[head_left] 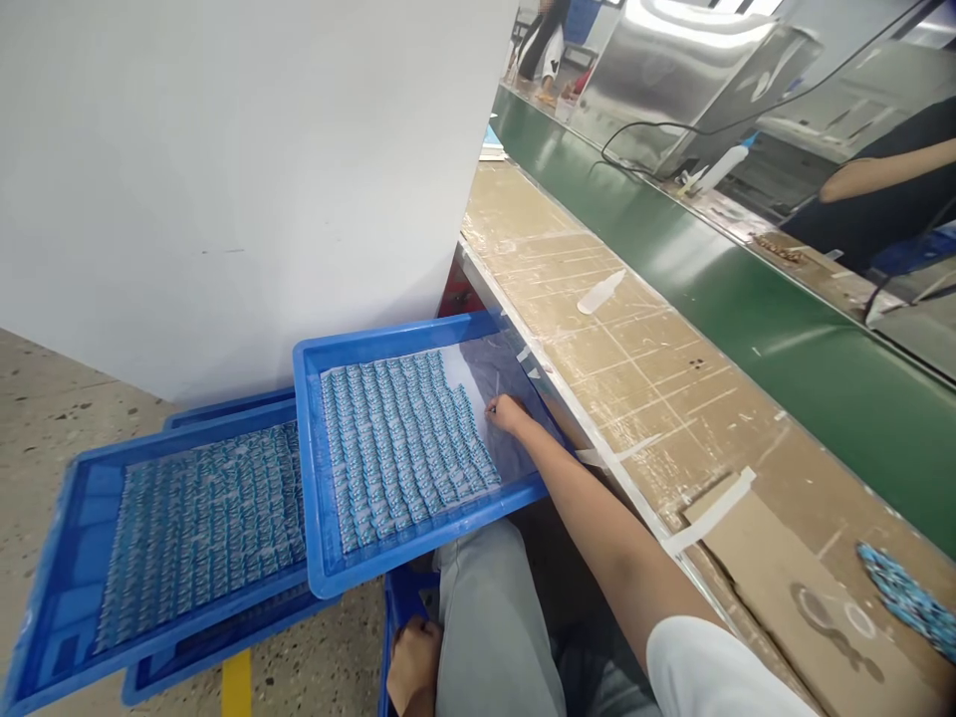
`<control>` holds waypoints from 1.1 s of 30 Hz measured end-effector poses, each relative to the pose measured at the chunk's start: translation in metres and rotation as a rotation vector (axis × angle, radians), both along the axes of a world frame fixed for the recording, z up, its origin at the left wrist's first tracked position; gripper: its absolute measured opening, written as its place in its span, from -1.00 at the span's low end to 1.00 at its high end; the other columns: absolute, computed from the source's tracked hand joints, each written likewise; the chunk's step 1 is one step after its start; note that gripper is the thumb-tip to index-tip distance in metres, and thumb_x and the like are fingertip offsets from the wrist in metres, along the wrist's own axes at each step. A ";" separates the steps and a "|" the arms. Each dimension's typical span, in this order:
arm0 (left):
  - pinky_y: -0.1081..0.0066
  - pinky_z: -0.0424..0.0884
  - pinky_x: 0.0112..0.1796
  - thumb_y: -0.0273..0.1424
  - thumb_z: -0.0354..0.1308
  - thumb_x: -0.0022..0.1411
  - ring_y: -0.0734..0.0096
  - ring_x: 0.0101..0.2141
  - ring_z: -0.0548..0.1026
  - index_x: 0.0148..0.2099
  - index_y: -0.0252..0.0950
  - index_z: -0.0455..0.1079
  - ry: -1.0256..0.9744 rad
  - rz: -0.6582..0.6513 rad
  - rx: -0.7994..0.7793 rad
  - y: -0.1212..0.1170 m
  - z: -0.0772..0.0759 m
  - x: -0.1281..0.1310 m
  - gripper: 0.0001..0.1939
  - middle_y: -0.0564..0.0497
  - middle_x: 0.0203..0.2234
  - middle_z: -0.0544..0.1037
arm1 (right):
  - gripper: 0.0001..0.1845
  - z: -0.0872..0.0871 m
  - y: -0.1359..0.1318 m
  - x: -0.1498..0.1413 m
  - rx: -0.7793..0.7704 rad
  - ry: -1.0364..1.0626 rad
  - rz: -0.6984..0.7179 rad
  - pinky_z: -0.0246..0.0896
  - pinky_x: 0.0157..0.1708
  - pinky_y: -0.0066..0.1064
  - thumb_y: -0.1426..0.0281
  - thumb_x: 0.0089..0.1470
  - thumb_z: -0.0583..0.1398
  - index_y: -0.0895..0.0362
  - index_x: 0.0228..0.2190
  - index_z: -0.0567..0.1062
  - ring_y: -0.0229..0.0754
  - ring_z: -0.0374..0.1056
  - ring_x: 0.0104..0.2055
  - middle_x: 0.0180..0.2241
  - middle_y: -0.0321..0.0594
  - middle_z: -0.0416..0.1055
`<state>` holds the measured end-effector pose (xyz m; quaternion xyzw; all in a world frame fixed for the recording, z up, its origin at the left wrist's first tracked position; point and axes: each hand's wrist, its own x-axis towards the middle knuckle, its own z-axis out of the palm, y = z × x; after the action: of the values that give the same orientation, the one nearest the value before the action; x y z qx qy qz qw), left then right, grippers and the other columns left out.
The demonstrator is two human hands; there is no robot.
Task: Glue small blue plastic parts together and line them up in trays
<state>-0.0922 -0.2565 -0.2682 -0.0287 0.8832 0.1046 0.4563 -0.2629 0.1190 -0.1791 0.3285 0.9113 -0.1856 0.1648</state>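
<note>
My right hand (506,411) reaches into a blue plastic tray (314,498), its fingertips pinched together close to the lining. Whatever is in that pinch, if anything, is too small to make out. Rows of small blue-and-white patterned pieces (403,438) cover the left and middle of the tray, with a shorter row nearest my fingers. My left hand (414,662) is low beside my thigh, its fingers curled next to a blue seat edge (399,597). What lies inside those fingers is hidden.
A second blue tray (90,518) of similar rows sits stacked at the left. Along the right runs a worn workbench (597,329) with a white bottle-shaped piece (601,292), cardboard (792,568) and a blue patterned bundle (907,602). Beyond the green belt (747,289), people are present.
</note>
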 end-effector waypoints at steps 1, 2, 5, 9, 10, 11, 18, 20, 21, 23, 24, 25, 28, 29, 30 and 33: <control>0.31 0.42 -0.32 -0.29 -0.18 0.21 0.18 -0.26 0.57 -0.21 -0.05 0.48 -0.002 0.002 -0.001 0.000 -0.001 0.000 -0.63 -0.05 -0.29 0.61 | -0.89 -0.001 0.002 -0.001 -0.021 -0.008 0.025 0.25 -0.26 -0.57 0.45 -0.06 0.29 0.12 -0.38 0.60 -0.20 0.45 -0.28 -0.34 -0.21 0.54; 0.31 0.42 -0.32 -0.29 -0.18 0.21 0.18 -0.26 0.57 -0.20 -0.05 0.48 -0.005 0.004 -0.002 0.000 -0.002 0.000 -0.63 -0.05 -0.29 0.61 | -0.91 -0.002 0.003 -0.001 -0.038 -0.017 0.048 0.25 -0.27 -0.59 0.47 -0.09 0.31 0.13 -0.42 0.60 -0.21 0.45 -0.30 -0.37 -0.22 0.54; 0.29 0.42 -0.31 -0.29 -0.18 0.20 0.16 -0.25 0.57 -0.20 -0.04 0.48 -0.009 0.005 0.002 -0.001 -0.003 0.001 -0.63 -0.06 -0.30 0.61 | -0.87 -0.002 0.008 -0.002 -0.045 -0.034 0.083 0.25 -0.26 -0.59 0.50 -0.18 0.35 0.15 -0.44 0.59 -0.21 0.44 -0.31 -0.40 -0.22 0.53; 0.28 0.42 -0.30 -0.30 -0.19 0.21 0.16 -0.25 0.57 -0.20 -0.05 0.48 -0.011 0.008 0.005 0.000 -0.001 0.001 -0.62 -0.07 -0.30 0.61 | -0.75 0.003 0.013 -0.006 -0.016 -0.030 0.077 0.27 -0.24 -0.53 0.45 -0.21 0.38 0.15 -0.36 0.59 -0.16 0.44 -0.29 -0.35 -0.20 0.53; 0.28 0.42 -0.30 -0.30 -0.19 0.21 0.16 -0.25 0.57 -0.21 -0.04 0.48 -0.011 0.011 0.003 0.000 -0.001 0.000 -0.62 -0.06 -0.30 0.61 | -0.77 0.004 0.014 -0.006 -0.015 -0.028 0.080 0.28 -0.24 -0.52 0.44 -0.20 0.37 0.15 -0.37 0.59 -0.15 0.44 -0.28 -0.34 -0.20 0.53; 0.29 0.42 -0.30 -0.30 -0.19 0.21 0.16 -0.25 0.57 -0.21 -0.04 0.48 -0.010 0.013 0.002 0.000 0.000 0.000 -0.62 -0.06 -0.30 0.61 | -0.81 0.005 0.014 -0.007 -0.016 -0.027 0.083 0.28 -0.24 -0.52 0.44 -0.18 0.36 0.15 -0.39 0.59 -0.15 0.44 -0.27 -0.34 -0.20 0.53; 0.29 0.42 -0.30 -0.30 -0.18 0.20 0.16 -0.25 0.57 -0.21 -0.03 0.47 -0.025 0.022 0.001 0.001 0.002 -0.001 -0.63 -0.06 -0.28 0.61 | -0.82 0.008 0.011 -0.011 -0.098 -0.160 0.102 0.33 -0.35 -0.50 0.54 -0.29 0.38 0.19 -0.49 0.59 -0.17 0.46 -0.43 -0.55 -0.22 0.50; 0.28 0.42 -0.29 -0.30 -0.19 0.21 0.15 -0.24 0.57 -0.19 -0.03 0.46 -0.029 0.022 0.002 0.001 0.002 -0.001 -0.63 -0.06 -0.28 0.61 | -0.77 0.007 0.009 -0.013 -0.125 -0.226 0.094 0.33 -0.44 -0.49 0.60 -0.38 0.40 0.22 -0.53 0.57 -0.18 0.42 -0.55 -0.66 -0.26 0.43; 0.27 0.42 -0.29 -0.30 -0.20 0.21 0.15 -0.24 0.57 -0.19 -0.04 0.46 -0.031 0.022 0.001 0.001 0.002 -0.001 -0.62 -0.06 -0.27 0.61 | -0.75 0.006 0.009 -0.014 -0.128 -0.241 0.090 0.33 -0.46 -0.49 0.62 -0.41 0.40 0.22 -0.52 0.57 -0.19 0.41 -0.57 -0.69 -0.28 0.42; 0.28 0.42 -0.28 -0.30 -0.20 0.21 0.16 -0.25 0.57 -0.19 -0.04 0.46 -0.034 0.022 -0.003 0.001 0.003 -0.001 -0.62 -0.06 -0.27 0.60 | -0.70 0.005 0.008 -0.018 -0.116 -0.231 0.085 0.32 -0.45 -0.51 0.63 -0.42 0.40 0.21 -0.48 0.57 -0.20 0.42 -0.55 -0.66 -0.28 0.43; 0.28 0.42 -0.28 -0.30 -0.20 0.21 0.16 -0.25 0.57 -0.19 -0.04 0.47 -0.036 0.021 -0.004 0.001 0.003 -0.001 -0.62 -0.06 -0.27 0.60 | -0.67 0.005 0.009 -0.020 -0.104 -0.212 0.083 0.31 -0.43 -0.52 0.63 -0.42 0.40 0.20 -0.46 0.58 -0.20 0.43 -0.52 -0.62 -0.28 0.45; 0.29 0.42 -0.28 -0.30 -0.20 0.20 0.17 -0.25 0.57 -0.19 -0.03 0.47 -0.038 0.021 -0.005 0.001 0.004 -0.001 -0.62 -0.06 -0.28 0.60 | -0.65 0.004 0.010 -0.021 -0.091 -0.189 0.080 0.31 -0.41 -0.54 0.63 -0.42 0.40 0.19 -0.43 0.58 -0.20 0.44 -0.48 -0.57 -0.27 0.48; 0.30 0.42 -0.28 -0.30 -0.20 0.20 0.17 -0.25 0.57 -0.20 -0.03 0.47 -0.040 0.021 -0.004 0.001 0.004 -0.002 -0.62 -0.06 -0.28 0.60 | -0.62 0.004 0.012 -0.024 -0.054 -0.116 0.062 0.28 -0.33 -0.59 0.60 -0.37 0.39 0.15 -0.36 0.58 -0.22 0.45 -0.37 -0.43 -0.25 0.52; 0.29 0.42 -0.29 -0.30 -0.20 0.20 0.17 -0.25 0.57 -0.20 -0.03 0.47 -0.039 0.021 -0.004 0.001 0.004 -0.002 -0.62 -0.06 -0.28 0.60 | -0.63 0.004 0.013 -0.024 -0.045 -0.098 0.054 0.28 -0.32 -0.59 0.59 -0.34 0.39 0.15 -0.35 0.58 -0.23 0.45 -0.35 -0.40 -0.25 0.52; 0.29 0.43 -0.29 -0.30 -0.20 0.20 0.17 -0.25 0.57 -0.20 -0.04 0.47 -0.038 0.021 -0.003 0.001 0.004 -0.002 -0.62 -0.06 -0.28 0.60 | -0.66 0.004 0.014 -0.024 -0.037 -0.082 0.045 0.27 -0.30 -0.60 0.57 -0.31 0.38 0.15 -0.35 0.57 -0.23 0.45 -0.33 -0.39 -0.24 0.53; 0.30 0.42 -0.30 -0.30 -0.19 0.20 0.16 -0.24 0.57 -0.21 -0.05 0.47 -0.037 0.017 0.005 0.001 0.005 -0.003 -0.63 -0.06 -0.28 0.61 | -0.70 0.005 0.013 -0.023 -0.017 -0.039 0.021 0.27 -0.28 -0.60 0.53 -0.24 0.36 0.16 -0.33 0.57 -0.22 0.45 -0.31 -0.36 -0.22 0.53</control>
<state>-0.0951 -0.2551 -0.2634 -0.0370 0.8740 0.1101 0.4719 -0.2855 0.1321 -0.1742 0.3209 0.9098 -0.1850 0.1872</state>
